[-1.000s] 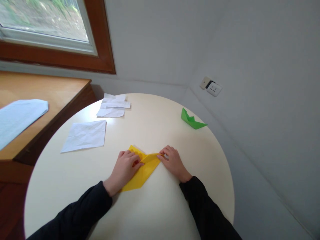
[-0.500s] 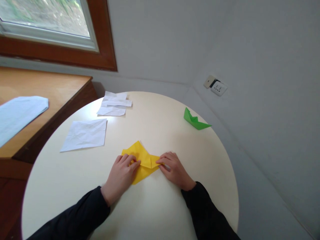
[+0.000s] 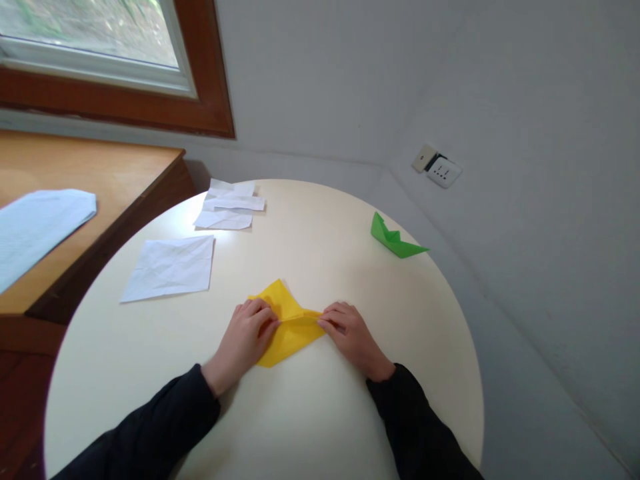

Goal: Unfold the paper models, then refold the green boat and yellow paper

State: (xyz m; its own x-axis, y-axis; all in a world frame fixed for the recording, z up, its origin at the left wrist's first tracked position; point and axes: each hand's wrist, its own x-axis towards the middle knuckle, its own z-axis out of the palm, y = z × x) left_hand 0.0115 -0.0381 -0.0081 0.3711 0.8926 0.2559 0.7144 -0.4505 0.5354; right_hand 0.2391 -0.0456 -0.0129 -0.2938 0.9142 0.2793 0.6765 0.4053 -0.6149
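Low in the middle of the frame, the folded yellow paper [image 3: 289,328] lies flat on the round desk [image 3: 310,413] — between both hands. Left hand [image 3: 245,340] presses its left edge, right hand [image 3: 350,333] its right tip — fingers flat, nothing gripped.

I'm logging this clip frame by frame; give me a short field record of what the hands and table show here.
left hand: pressing flat on the left part of the folded yellow paper sheet
right hand: fingertips on the sheet's right corner
surface: round cream table
other paper: green folded paper boat far right; creased white square sheet and white paper scraps far left
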